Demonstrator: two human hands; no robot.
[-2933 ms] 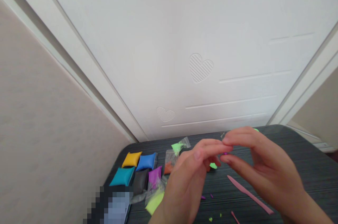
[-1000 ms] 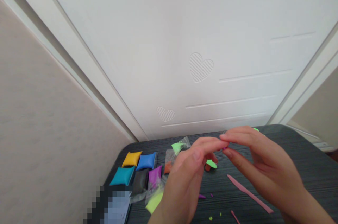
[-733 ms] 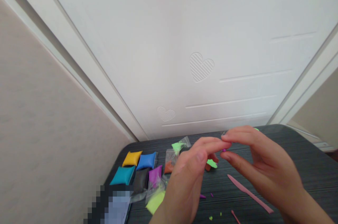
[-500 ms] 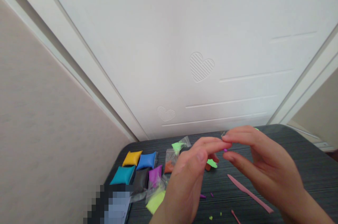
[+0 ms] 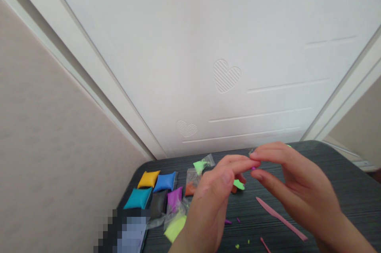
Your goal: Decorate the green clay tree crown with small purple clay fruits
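A tiny piece of purple clay (image 5: 253,168) sits under a fingertip of my left hand (image 5: 216,195), against the tip of my right thumb. The left fingers are stretched out to the right, not wrapped around anything. My right hand (image 5: 300,189) comes in from the right; its fingers rest on top of the left fingertips and its thumb presses from below, pinching the piece there. Behind the left fingertips, partly hidden, lies a light green and brown clay shape (image 5: 238,184). A pink modelling knife (image 5: 281,218) lies below the right hand.
Clay packs in yellow (image 5: 149,179), blue (image 5: 165,181), teal (image 5: 138,198), black (image 5: 158,204) and purple (image 5: 174,199) crowd the dark table's left side. Bags of orange (image 5: 192,187), green (image 5: 201,165) and lime clay (image 5: 175,228) lie nearby. Small scraps and a thin pink tool (image 5: 265,244) lie in front.
The right thumb has risen very slightly toward the left fingertip, and the purple piece shifts a little with it. Everything on the table stays in place.
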